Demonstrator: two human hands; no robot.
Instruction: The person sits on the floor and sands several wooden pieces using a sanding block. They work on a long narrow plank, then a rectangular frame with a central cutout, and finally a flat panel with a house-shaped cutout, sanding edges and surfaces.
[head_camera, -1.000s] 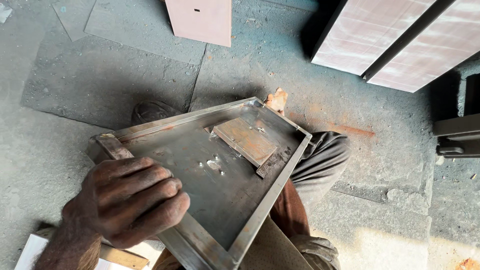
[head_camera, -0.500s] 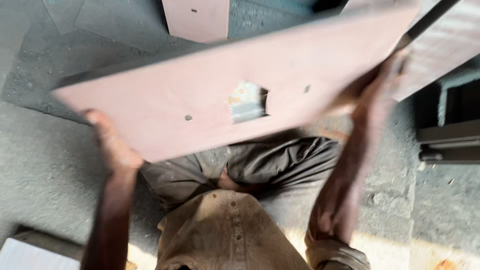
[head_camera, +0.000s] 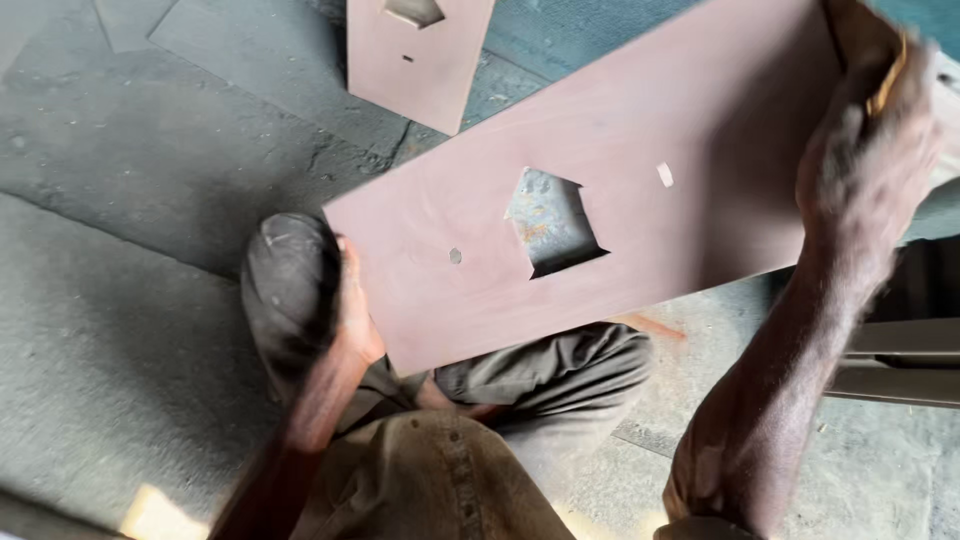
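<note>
Grey concrete floor (head_camera: 130, 330) lies under the pinkish-brown panel (head_camera: 640, 210), which I hold slanted above my knees, long axis rising rightward. Left hand (head_camera: 352, 310) grips the panel's low end, right hand (head_camera: 865, 150) clamps its high end; a square cutout (head_camera: 553, 222) sits mid-panel.
</note>
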